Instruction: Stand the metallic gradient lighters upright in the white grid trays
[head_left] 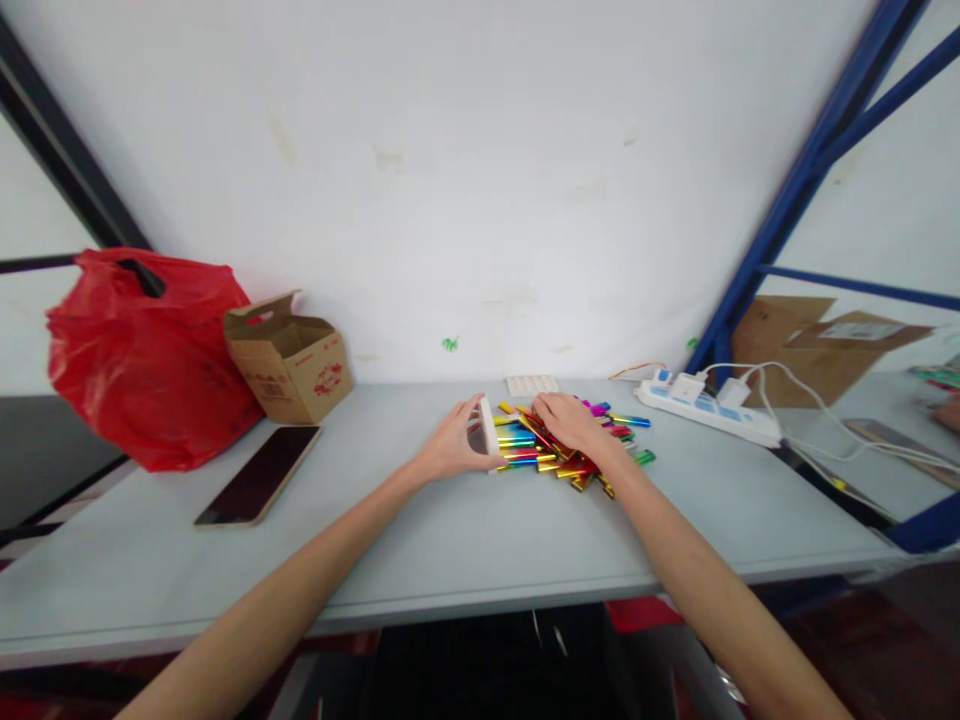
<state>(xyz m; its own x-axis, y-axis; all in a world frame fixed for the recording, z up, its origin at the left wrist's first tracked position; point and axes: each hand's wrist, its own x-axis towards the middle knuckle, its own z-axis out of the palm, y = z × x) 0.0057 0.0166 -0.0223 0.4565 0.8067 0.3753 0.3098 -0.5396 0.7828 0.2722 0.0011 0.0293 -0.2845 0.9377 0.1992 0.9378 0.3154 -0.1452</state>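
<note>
My left hand (456, 443) grips a small white-rimmed box (490, 432) stood on its side, its open side facing right toward a heap of shiny metallic-coloured pieces (574, 465). Gold, red, blue, green and purple pieces lie loosely on the grey table (420, 540). My right hand (566, 420) rests over the top of this heap, fingers bent down onto the pieces; what its fingertips hold is hidden. Behind the heap, against the wall, sits a white tray with small compartments (532, 385).
At the left are a red plastic bag (150, 360), an open cardboard box (289, 360) and a phone (259, 477). A white power strip (709, 412) with plugs and cables lies at the right, near a blue metal frame (795, 210) and another cardboard box (795, 350).
</note>
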